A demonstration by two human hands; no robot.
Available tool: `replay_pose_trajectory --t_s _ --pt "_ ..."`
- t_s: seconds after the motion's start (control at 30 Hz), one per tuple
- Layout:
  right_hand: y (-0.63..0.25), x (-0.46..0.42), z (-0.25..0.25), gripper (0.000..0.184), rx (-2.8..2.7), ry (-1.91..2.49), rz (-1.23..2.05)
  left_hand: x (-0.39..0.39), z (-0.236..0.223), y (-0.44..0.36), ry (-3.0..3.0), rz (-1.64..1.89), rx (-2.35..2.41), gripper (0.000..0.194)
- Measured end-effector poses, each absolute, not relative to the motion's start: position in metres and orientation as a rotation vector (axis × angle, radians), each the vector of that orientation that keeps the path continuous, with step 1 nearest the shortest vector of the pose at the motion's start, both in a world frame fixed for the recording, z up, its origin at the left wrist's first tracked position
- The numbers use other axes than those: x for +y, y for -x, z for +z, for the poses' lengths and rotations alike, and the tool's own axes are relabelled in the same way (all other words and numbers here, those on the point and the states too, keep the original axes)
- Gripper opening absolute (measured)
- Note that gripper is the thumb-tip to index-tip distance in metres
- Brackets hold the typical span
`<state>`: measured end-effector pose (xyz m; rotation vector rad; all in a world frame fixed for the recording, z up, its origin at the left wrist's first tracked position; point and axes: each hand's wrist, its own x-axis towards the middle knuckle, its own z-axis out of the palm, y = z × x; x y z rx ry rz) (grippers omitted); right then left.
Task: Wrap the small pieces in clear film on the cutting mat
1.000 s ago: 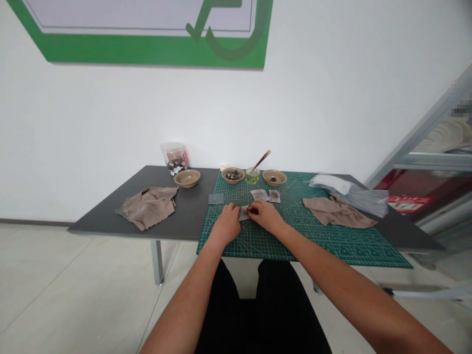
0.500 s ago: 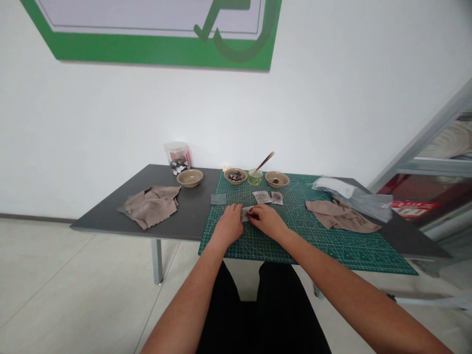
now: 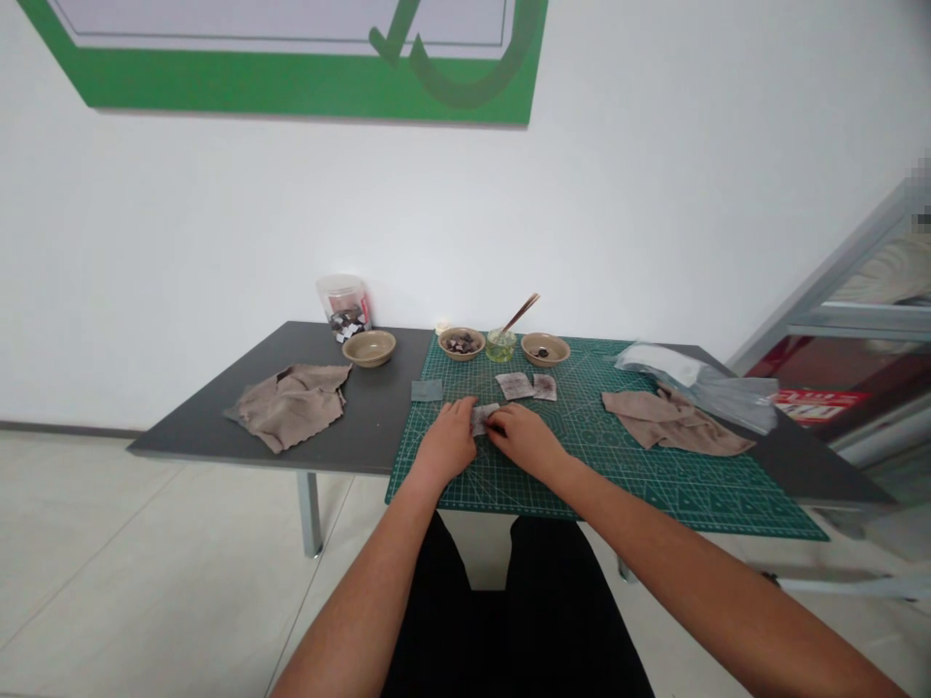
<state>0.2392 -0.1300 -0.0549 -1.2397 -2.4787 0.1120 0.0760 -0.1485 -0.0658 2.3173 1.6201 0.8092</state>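
A small greyish-white square [image 3: 481,418], thin and patterned like cloth or paper, lies on the green cutting mat [image 3: 611,485] between my hands. My left hand [image 3: 447,441] grips its left edge, fingers bent and close together. At its right side the fingertips of my right hand [image 3: 525,436] are pinched together. Whatever may be between them is hidden. Just beyond my hands lie two similar squares with dark smudges, a larger one [image 3: 514,386] and a smaller one [image 3: 545,387]. A grey-green rectangle [image 3: 427,391] rests to the left, at the mat's edge.
Along the back stand a bowl of dark pieces [image 3: 461,357], a glass jar with sticks [image 3: 500,347], another bowl [image 3: 545,361], a bowl on the left [image 3: 369,361] and a plastic tub [image 3: 344,308]. Brown cloths lie left [image 3: 291,407] and right [image 3: 676,424], near a clear bag [image 3: 698,385].
The camera view has shifted slightly. My right fingertips have closed in at the square's right side, and a dark spot seen there before is now hidden. My left hand stays on the left edge.
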Motion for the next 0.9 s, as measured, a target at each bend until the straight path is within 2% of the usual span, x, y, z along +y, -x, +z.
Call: replay_pose_trajectory --t_s 0.13,0.33,0.53,0.77,0.9 --pt "-0.231 -0.122 -0.055 0.014 -2.505 1.199 0.136 -0.148 -0.065 -0.076 -2.314 0.809 1.608 0.048" --pt "-0.247 -0.12 -0.049 0.015 -2.47 1.374 0.094 -0.148 -0.064 -0.076 -2.299 0.796 1.605 0.049" --pt "-0.238 -0.127 -0.054 0.013 -2.528 1.249 0.085 -0.152 -0.059 -0.076 -2.321 0.777 1.547 0.06" --pt "-0.229 -0.114 -0.058 0.009 -2.288 1.345 0.214 -0.153 -0.057 -0.075 -2.294 0.861 1.543 0.054" --pt "-0.232 -0.122 -0.057 0.023 -2.037 1.279 0.424 -0.153 -0.057 -0.073 -2.327 0.962 1.469 0.039"
